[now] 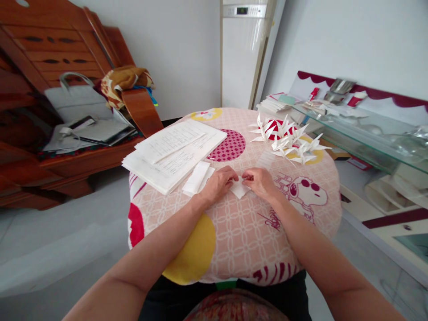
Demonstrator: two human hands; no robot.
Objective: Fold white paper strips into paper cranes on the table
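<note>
A small piece of folded white paper (239, 189) lies on the cloth-covered table, its lower corner pointing toward me. My left hand (220, 180) pinches its left side, fingers bent and closed. On the opposite side my right hand (261, 182) grips the paper between thumb and fingers. Part of the sheet is hidden behind the fingertips. Just left of my left hand sit a few folded white paper strips (198, 178). Several folded paper cranes (284, 139) stand grouped at the table's far right.
A stack of written sheets (174, 154) covers the table's left part. The patterned tablecloth (240, 236) hangs over the edge. At right is a glass shelf (354, 133) bearing cups and papers; at left, a wooden bench (83, 162) with a grey bag (75, 100).
</note>
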